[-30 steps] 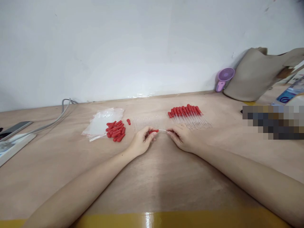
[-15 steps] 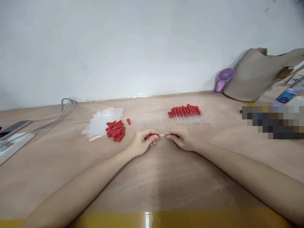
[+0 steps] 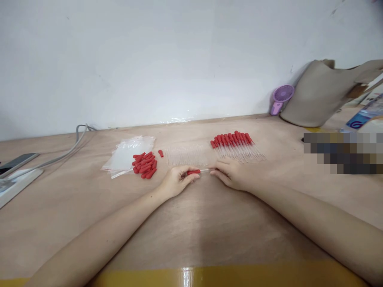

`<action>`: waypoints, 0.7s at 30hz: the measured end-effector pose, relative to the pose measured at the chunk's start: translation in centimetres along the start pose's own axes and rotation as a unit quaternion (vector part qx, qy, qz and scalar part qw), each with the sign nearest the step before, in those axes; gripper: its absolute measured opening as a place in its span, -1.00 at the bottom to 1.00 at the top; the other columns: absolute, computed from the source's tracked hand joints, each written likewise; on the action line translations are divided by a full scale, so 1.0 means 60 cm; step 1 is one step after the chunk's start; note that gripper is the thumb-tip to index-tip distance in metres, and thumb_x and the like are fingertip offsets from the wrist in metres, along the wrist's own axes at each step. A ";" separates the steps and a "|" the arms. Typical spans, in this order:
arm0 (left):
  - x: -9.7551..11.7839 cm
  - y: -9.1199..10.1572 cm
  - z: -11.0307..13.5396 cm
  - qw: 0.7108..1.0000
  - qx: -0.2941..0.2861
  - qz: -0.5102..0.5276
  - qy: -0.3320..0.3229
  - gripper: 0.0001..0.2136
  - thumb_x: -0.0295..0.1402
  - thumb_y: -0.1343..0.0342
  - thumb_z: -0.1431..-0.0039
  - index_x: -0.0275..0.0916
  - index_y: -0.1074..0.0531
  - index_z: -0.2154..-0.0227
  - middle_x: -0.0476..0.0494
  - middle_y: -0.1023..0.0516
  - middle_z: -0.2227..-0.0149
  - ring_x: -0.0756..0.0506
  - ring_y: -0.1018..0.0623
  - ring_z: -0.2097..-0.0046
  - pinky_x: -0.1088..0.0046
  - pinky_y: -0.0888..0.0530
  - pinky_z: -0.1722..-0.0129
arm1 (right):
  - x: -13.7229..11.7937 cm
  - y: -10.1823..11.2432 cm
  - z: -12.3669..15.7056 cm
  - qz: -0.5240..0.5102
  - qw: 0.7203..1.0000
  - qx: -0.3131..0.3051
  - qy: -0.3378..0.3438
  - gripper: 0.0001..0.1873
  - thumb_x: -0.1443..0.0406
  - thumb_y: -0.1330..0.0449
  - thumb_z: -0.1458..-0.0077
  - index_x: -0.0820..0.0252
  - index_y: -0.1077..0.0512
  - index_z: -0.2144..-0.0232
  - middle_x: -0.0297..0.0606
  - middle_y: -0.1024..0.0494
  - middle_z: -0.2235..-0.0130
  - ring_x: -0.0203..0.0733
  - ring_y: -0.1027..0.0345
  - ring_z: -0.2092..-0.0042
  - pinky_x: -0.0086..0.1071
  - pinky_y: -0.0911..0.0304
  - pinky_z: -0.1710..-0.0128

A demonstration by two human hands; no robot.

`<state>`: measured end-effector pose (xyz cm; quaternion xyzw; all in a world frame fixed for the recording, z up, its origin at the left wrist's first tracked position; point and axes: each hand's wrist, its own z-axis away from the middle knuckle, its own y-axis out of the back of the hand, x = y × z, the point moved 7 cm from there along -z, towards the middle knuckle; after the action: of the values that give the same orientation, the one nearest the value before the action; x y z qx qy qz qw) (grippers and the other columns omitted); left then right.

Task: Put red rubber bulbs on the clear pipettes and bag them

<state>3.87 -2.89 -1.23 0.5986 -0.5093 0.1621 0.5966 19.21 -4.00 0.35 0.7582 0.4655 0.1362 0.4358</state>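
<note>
My left hand [image 3: 176, 180] pinches a red rubber bulb [image 3: 194, 172] on the end of a clear glass dropper tube [image 3: 205, 170]. My right hand [image 3: 231, 173] pinches the other end of that tube. Both hands rest on the wooden table [image 3: 191, 223] near its middle. Just behind my hands lies a row of bare clear tubes [image 3: 187, 154]. A pile of loose red bulbs [image 3: 145, 164] lies to the left. A row of finished droppers with red bulbs [image 3: 236, 143] lies behind my right hand.
Clear plastic bags [image 3: 127, 156] lie by the bulb pile. A phone [image 3: 18, 161], a white board and a grey cable [image 3: 64, 149] are at far left. A purple hand fan [image 3: 281, 97] and a beige bag [image 3: 326, 93] stand at the back right by the wall.
The hands dropped slightly toward me and the red bulb now shows more between my left fingers. Nothing else on the table moved.
</note>
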 end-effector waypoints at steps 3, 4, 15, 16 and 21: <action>-0.005 0.006 -0.001 1.000 0.014 -0.009 0.007 -0.73 -0.23 -0.13 -0.04 -0.30 -0.47 0.26 -0.12 -0.56 0.39 -0.02 -0.52 0.38 0.48 -0.47 0.36 | 0.007 0.003 0.000 -0.036 0.999 -0.001 -0.023 -0.83 0.29 0.00 -0.15 0.23 -0.36 0.31 -0.22 -0.42 0.39 -0.25 -0.25 0.36 -0.41 -0.16 0.37; -0.006 0.007 -0.001 1.000 0.014 -0.010 0.007 -0.74 -0.22 -0.13 -0.05 -0.29 -0.48 0.27 -0.11 -0.55 0.41 -0.02 -0.51 0.39 0.48 -0.47 0.37 | 0.006 0.004 0.000 -0.039 0.999 0.000 -0.024 -0.83 0.29 0.01 -0.15 0.23 -0.36 0.33 -0.22 -0.42 0.40 -0.26 -0.25 0.36 -0.41 -0.17 0.37; -0.003 -0.003 0.002 1.000 -0.006 0.006 -0.002 -0.76 -0.25 -0.10 -0.07 -0.33 -0.48 0.30 -0.08 -0.50 0.50 0.02 -0.46 0.48 0.49 -0.45 0.43 | -0.017 -0.001 -0.008 -0.019 0.999 0.028 0.021 -0.78 0.34 0.05 -0.17 0.24 -0.38 0.40 -0.24 -0.39 0.47 -0.26 -0.20 0.40 -0.40 -0.13 0.39; -0.003 -0.004 0.002 1.000 -0.007 0.004 -0.003 -0.76 -0.25 -0.11 -0.06 -0.33 -0.48 0.30 -0.08 -0.50 0.50 0.02 -0.46 0.48 0.49 -0.45 0.43 | -0.018 -0.002 -0.008 -0.019 0.999 0.025 0.018 -0.77 0.33 0.05 -0.17 0.25 -0.38 0.40 -0.23 -0.40 0.46 -0.26 -0.21 0.41 -0.41 -0.13 0.40; -0.003 -0.004 0.002 1.000 -0.003 0.006 -0.009 -0.75 -0.25 -0.10 -0.07 -0.33 -0.48 0.29 -0.10 -0.51 0.49 0.01 -0.47 0.49 0.49 -0.45 0.43 | -0.022 -0.006 -0.013 -0.005 1.000 0.017 0.005 -0.73 0.31 0.08 -0.19 0.24 -0.39 0.40 -0.23 -0.42 0.46 -0.27 -0.24 0.41 -0.42 -0.15 0.39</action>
<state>3.94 -2.98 -1.50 0.5951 -0.5188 0.1583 0.5930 17.84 -4.63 0.78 0.7623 0.4741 0.1298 0.4211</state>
